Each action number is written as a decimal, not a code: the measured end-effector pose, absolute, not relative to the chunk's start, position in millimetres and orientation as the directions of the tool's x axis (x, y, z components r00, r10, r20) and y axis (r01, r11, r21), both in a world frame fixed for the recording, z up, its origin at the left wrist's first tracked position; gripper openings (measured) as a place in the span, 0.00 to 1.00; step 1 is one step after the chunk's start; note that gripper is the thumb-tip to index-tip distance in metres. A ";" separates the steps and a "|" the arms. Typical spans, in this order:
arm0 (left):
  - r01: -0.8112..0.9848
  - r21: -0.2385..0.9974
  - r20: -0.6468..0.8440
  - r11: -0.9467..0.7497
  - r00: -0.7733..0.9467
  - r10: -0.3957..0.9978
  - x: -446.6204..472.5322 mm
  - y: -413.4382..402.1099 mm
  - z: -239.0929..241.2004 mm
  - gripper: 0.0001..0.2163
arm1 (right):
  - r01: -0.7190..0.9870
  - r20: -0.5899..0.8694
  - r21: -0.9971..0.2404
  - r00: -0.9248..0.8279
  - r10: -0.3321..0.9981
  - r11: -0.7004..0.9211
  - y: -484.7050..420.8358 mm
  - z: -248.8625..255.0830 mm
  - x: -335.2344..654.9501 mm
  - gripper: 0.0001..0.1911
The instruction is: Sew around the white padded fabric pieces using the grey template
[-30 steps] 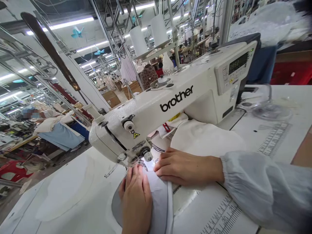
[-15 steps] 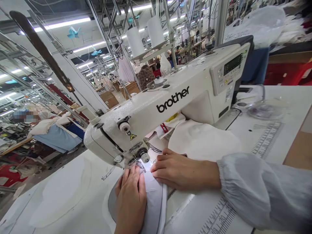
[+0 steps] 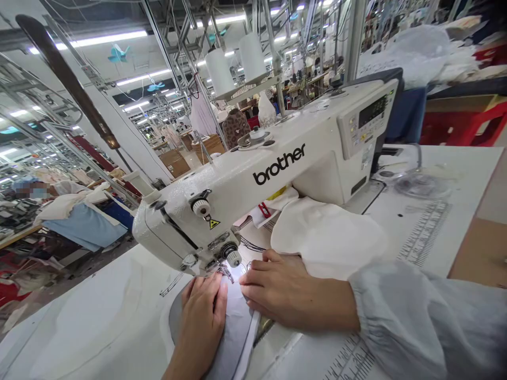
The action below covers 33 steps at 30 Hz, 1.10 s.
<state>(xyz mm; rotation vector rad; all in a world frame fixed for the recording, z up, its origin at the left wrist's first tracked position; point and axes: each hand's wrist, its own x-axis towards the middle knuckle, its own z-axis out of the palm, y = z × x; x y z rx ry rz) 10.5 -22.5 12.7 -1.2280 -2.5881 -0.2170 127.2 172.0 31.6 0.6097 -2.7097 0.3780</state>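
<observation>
A layered white fabric piece [image 3: 233,333] with a curved outline lies under the presser foot [image 3: 227,272] of a white Brother sewing machine [image 3: 233,198]. My left hand [image 3: 203,312] rests flat on this fabric just left of the foot, fingers stretched forward and holding nothing. On the other side my right hand [image 3: 285,289] has its fingers bent and closed on the fabric's right edge, close to the lit needle area. The fingertips partly hide the edge there. Behind my right hand, a rounded white cloth [image 3: 325,232] is spread on the machine bed.
A clear round plastic dish [image 3: 423,184] sits at the right of the table, near printed ruler scales [image 3: 425,232]. Thread cones [image 3: 219,73] stand above the machine. Red plastic crates or stools [image 3: 459,124] are behind at right. Another person [image 3: 37,190] is far left.
Both hands and the fabric sit slightly further left in view, and the fabric has turned a little under the foot. The camera view has also shifted slightly.
</observation>
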 end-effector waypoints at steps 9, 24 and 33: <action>0.866 0.024 0.275 0.499 -0.486 0.829 -7.5 -30.9 16.5 0.16 | -0.449 0.387 -0.177 -0.850 -0.357 0.876 165.8 29.9 128.0 0.11; 0.803 0.059 0.095 0.593 -0.596 0.798 -6.9 -23.1 35.1 0.20 | -0.405 0.304 -0.218 -0.893 -0.333 0.888 162.1 37.5 127.8 0.14; 0.627 0.085 0.201 0.774 -0.772 0.603 21.4 -20.9 9.3 0.25 | -0.443 0.282 -0.368 -0.891 -0.356 0.818 178.8 44.1 123.7 0.11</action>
